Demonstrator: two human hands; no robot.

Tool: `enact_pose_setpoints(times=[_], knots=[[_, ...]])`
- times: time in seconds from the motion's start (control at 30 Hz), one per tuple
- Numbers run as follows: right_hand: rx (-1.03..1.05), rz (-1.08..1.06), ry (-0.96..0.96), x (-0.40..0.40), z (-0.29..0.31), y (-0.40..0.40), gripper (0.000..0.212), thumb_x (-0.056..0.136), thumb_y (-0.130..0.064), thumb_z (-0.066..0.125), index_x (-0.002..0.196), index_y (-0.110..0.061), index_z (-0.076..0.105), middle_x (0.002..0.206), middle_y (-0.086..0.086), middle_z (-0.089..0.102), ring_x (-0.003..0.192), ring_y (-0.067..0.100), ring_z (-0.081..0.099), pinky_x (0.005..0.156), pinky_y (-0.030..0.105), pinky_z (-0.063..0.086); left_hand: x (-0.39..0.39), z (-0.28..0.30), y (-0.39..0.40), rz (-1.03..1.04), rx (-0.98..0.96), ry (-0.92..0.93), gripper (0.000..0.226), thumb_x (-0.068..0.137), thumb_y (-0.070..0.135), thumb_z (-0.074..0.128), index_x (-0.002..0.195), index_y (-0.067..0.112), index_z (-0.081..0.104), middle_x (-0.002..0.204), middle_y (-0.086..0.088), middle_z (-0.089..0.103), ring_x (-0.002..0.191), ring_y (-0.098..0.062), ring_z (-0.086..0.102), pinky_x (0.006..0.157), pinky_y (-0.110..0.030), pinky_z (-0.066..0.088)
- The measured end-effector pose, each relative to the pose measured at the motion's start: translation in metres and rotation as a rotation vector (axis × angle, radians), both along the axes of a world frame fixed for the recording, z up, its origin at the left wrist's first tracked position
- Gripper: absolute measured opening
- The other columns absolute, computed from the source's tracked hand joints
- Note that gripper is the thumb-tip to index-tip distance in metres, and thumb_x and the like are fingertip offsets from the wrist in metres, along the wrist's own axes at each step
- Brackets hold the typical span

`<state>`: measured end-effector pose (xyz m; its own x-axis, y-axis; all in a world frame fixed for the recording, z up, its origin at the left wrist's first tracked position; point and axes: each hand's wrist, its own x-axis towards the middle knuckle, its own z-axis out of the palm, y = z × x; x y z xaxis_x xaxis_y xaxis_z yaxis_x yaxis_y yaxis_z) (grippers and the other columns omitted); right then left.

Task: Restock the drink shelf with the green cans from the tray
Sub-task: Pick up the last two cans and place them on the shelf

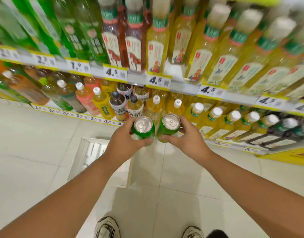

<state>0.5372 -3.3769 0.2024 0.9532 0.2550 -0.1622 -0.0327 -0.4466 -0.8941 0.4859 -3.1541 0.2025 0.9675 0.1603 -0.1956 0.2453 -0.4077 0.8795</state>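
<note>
I hold two green cans with silver tops side by side in front of the drink shelves. My left hand (pixel 123 143) grips the left green can (pixel 143 128), fingers and thumb curled round its side. My right hand (pixel 189 139) grips the right green can (pixel 170 127) the same way. Both cans stand upright, nearly touching, just before the lower shelf's front edge (pixel 96 118). No tray can be seen.
Shelves packed with bottled drinks fill the top and right: green bottles upper left, yellow tea bottles (pixel 216 66) upper right, white-capped bottles below. Price tags (pixel 159 81) line the shelf rails. White tiled floor (pixel 36 152) lies below, with my shoes (pixel 107 227) at the bottom.
</note>
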Motion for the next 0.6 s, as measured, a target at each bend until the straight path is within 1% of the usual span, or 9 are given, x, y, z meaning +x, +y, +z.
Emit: enact_pose_setpoints(times=[0.1, 0.13, 0.2, 0.27, 0.33, 0.43, 0.53, 0.57, 0.6], knots=[[0.003, 0.002, -0.042, 0.001, 0.093, 0.008, 0.063, 0.067, -0.023, 0.093, 0.113, -0.045, 0.056, 0.11, -0.026, 0.065, 0.104, -0.014, 0.06, 0.088, 0.006, 0.043, 0.002, 0.097, 0.01, 0.02, -0.035, -0.028, 0.074, 0.06, 0.025, 0.094, 0.123, 0.039, 0.058, 0.109, 0.027, 0.067, 0.1, 0.013, 0.061, 0.084, -0.007, 0.046], [-0.001, 0.007, -0.052, 0.001, 0.125, 0.01, 0.064, 0.068, -0.022, 0.093, 0.113, -0.045, 0.055, 0.109, -0.029, 0.064, 0.102, -0.017, 0.059, 0.087, 0.004, 0.042, 0.003, 0.131, 0.013, 0.023, -0.036, -0.041, 0.074, 0.061, 0.023, 0.094, 0.124, 0.037, 0.059, 0.109, 0.027, 0.067, 0.098, 0.015, 0.06, 0.082, -0.006, 0.046], [-0.009, 0.018, -0.062, 0.002, 0.19, 0.016, 0.064, 0.068, -0.023, 0.093, 0.11, -0.049, 0.053, 0.107, -0.03, 0.062, 0.098, -0.021, 0.057, 0.084, 0.002, 0.04, 0.006, 0.196, 0.02, 0.028, -0.015, -0.066, 0.069, 0.062, 0.024, 0.093, 0.119, 0.044, 0.058, 0.106, 0.03, 0.065, 0.095, 0.019, 0.059, 0.08, -0.005, 0.047], [-0.026, 0.028, -0.095, 0.002, 0.252, 0.022, 0.064, 0.067, -0.024, 0.094, 0.104, -0.053, 0.051, 0.104, -0.031, 0.061, 0.094, -0.023, 0.055, 0.08, 0.001, 0.039, 0.008, 0.259, 0.027, 0.042, 0.009, -0.089, 0.066, 0.062, 0.03, 0.093, 0.114, 0.049, 0.058, 0.104, 0.031, 0.065, 0.096, 0.017, 0.059, 0.084, -0.009, 0.05], [-0.03, 0.038, -0.122, 0.003, 0.313, 0.028, 0.065, 0.066, -0.024, 0.094, 0.104, -0.053, 0.051, 0.103, -0.031, 0.061, 0.092, -0.023, 0.056, 0.08, 0.001, 0.039, 0.01, 0.32, 0.033, 0.057, 0.032, -0.101, 0.07, 0.06, 0.039, 0.093, 0.121, 0.043, 0.059, 0.108, 0.024, 0.068, 0.1, 0.009, 0.062, 0.088, -0.019, 0.053], [-0.045, 0.05, -0.175, 0.008, 0.4, 0.039, 0.064, 0.065, -0.025, 0.094, 0.106, -0.05, 0.051, 0.103, -0.031, 0.06, 0.091, -0.023, 0.055, 0.078, 0.0, 0.038, 0.015, 0.405, 0.042, 0.084, 0.043, -0.124, 0.076, 0.059, 0.041, 0.091, 0.128, 0.036, 0.059, 0.111, 0.017, 0.07, 0.103, 0.0, 0.064, 0.091, -0.032, 0.055], [-0.066, 0.072, -0.204, 0.015, 0.479, 0.047, 0.06, 0.065, -0.032, 0.093, 0.108, -0.045, 0.053, 0.104, -0.024, 0.063, 0.09, -0.017, 0.056, 0.078, 0.0, 0.037, 0.019, 0.482, 0.049, 0.099, 0.079, -0.154, 0.082, 0.051, 0.058, 0.085, 0.126, 0.04, 0.057, 0.112, 0.019, 0.069, 0.106, -0.001, 0.063, 0.091, -0.035, 0.055], [-0.079, 0.077, -0.215, 0.017, 0.504, 0.05, 0.061, 0.066, -0.033, 0.093, 0.112, -0.042, 0.054, 0.103, -0.022, 0.063, 0.088, -0.015, 0.056, 0.077, -0.001, 0.036, 0.02, 0.505, 0.052, 0.1, 0.084, -0.162, 0.081, 0.052, 0.056, 0.086, 0.126, 0.04, 0.057, 0.113, 0.02, 0.068, 0.106, 0.0, 0.063, 0.092, -0.033, 0.054], [-0.093, 0.082, -0.228, 0.02, 0.526, 0.052, 0.062, 0.066, -0.034, 0.092, 0.116, -0.038, 0.055, 0.103, -0.021, 0.062, 0.086, -0.013, 0.056, 0.076, -0.001, 0.036, 0.021, 0.528, 0.054, 0.099, 0.082, -0.162, 0.077, 0.056, 0.05, 0.089, 0.125, 0.039, 0.058, 0.113, 0.02, 0.068, 0.105, 0.003, 0.062, 0.092, -0.031, 0.054]])
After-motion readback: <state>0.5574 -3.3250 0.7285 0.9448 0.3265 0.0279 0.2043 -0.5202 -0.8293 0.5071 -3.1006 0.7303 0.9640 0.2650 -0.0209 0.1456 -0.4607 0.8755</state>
